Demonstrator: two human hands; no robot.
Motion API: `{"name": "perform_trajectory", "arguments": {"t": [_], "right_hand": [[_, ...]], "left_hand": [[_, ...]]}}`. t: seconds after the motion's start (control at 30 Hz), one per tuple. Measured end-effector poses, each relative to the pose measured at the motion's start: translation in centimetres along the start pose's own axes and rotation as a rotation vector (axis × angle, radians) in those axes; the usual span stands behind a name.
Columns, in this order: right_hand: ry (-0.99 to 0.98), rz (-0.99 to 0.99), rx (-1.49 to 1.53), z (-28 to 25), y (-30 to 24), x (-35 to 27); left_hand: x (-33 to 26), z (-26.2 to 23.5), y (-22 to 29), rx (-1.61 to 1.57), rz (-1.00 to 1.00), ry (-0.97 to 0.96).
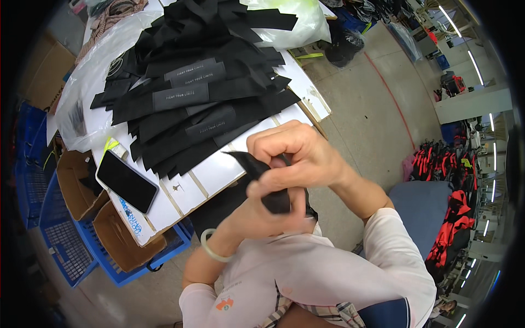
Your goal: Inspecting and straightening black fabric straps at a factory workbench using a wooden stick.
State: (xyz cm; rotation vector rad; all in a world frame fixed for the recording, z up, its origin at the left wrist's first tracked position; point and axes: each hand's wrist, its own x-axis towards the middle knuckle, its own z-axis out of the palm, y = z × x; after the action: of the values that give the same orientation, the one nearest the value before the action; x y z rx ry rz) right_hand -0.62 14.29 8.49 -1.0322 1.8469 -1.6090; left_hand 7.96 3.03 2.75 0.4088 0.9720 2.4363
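My right hand (pixel 301 156) is closed with curled fingers around a piece of black fabric (pixel 250 165), whose pointed end sticks out to the left. Just below it, slightly smeared by motion, my left hand (pixel 265 213) grips the lower part of the same fabric between thumb and fingers. Both hands are close together in front of my body, past the table's near edge. Beyond them, a heap of black fabric bands (pixel 191 98) with dark grey printed patches is spread over the white table (pixel 205 175).
A black phone (pixel 127 181) lies at the table's left corner. Below it stand cardboard boxes (pixel 123 240) and blue plastic crates (pixel 65 240). Clear plastic bags (pixel 82 104) flank the heap. To the right are a grey padded surface (pixel 418 210) and red-and-black garments (pixel 451 229).
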Motion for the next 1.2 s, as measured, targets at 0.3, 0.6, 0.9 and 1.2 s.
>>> {"name": "perform_trajectory", "arguments": {"t": [0.3,0.6,0.9,1.2], "right_hand": [[0.378,0.137,0.145,-1.2,2.3,-1.4],[0.019,-0.063,0.103,-3.9,2.2,-1.0],[0.094,-0.111,-0.014,-3.0,1.8,-1.3],[0.252,0.026,-0.361,-0.2,0.2,-2.7]], "left_hand": [[0.2,-3.3,-0.8,0.554,0.209,0.243],[0.5,-3.1,1.3,0.228,-0.156,0.135],[0.8,-3.5,-0.4,0.608,0.261,0.452],[1.2,-4.1,-1.4,1.396,0.523,0.737]]}}
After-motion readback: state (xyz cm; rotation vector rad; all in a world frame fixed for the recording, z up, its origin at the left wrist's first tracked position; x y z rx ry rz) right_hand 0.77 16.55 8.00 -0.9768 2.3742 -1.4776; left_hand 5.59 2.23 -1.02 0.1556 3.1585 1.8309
